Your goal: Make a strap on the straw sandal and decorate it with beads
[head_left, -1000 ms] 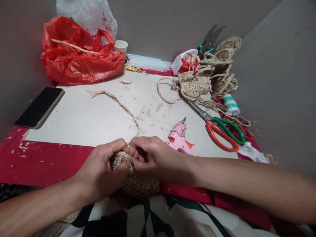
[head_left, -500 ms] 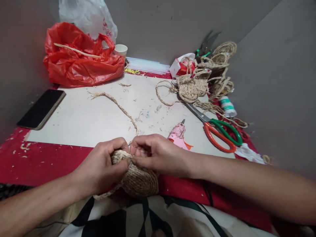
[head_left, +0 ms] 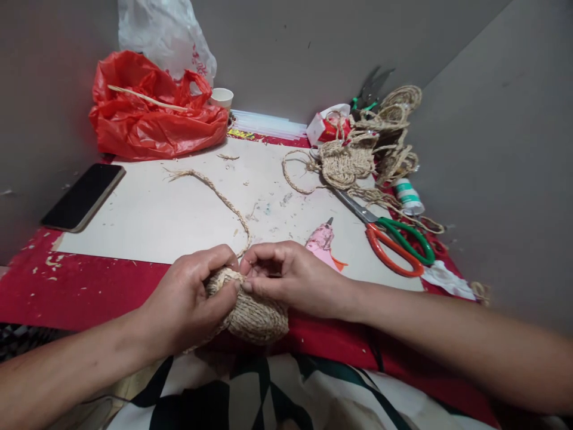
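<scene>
A small woven straw piece (head_left: pixel 257 316), made of coiled braid rows, is held low over the front of the table. My left hand (head_left: pixel 197 292) grips its upper left side between thumb and fingers. The fingertips of my right hand (head_left: pixel 280 272) pinch at the piece's top edge, close to my left thumb. From between the hands a braided straw cord (head_left: pixel 224 200) runs away over the board, its far end frayed. Whether my right fingers hold the cord or the edge itself is hidden. A pink glue gun (head_left: pixel 321 242) lies just beyond my right hand.
Large scissors (head_left: pixel 394 248) with red and green handles lie at the right. Behind them are a woven straw pad (head_left: pixel 347 164) and straw coils (head_left: pixel 398 110). A phone (head_left: pixel 83 197) lies left; a red plastic bag (head_left: pixel 152 122) and paper cup (head_left: pixel 221 97) stand behind. A pale board (head_left: pixel 147 209) covers the red cloth.
Both hands and the woven piece stay almost in place, with the piece slightly raised and my right fingers shifted a little along its edge. The camera view has shifted slightly.
</scene>
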The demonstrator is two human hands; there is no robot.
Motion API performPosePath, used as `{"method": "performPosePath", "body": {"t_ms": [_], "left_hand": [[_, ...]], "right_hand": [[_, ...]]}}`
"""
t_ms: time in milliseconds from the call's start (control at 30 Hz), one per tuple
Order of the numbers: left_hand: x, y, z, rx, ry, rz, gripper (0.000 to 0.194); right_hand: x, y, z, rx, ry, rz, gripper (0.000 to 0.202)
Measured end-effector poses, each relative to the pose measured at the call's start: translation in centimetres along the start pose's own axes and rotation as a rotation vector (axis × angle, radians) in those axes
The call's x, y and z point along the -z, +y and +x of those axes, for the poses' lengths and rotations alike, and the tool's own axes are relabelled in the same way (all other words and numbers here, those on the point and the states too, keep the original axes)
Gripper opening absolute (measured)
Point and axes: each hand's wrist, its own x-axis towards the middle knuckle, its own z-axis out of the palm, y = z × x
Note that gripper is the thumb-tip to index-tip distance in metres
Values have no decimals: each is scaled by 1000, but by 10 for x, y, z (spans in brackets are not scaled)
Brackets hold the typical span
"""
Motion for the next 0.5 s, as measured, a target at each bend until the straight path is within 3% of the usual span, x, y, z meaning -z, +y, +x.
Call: {"method": "performPosePath", "body": {"t_ms": [200,367,433,500], "left_hand": [[-2,0,7,63,-14,-24,6],[22,8,15,130,-171,-167,13],[32,10,13,30,-38,-109,21],[36,10,7,-181,281,122,22]], "right_hand": [[-11,-4,5,-25,151,-69,7],[4,1,11,-49,135,50,9],[12,2,11,-35,168,123,12],[17,0,11,-3,249,221,12]]}}
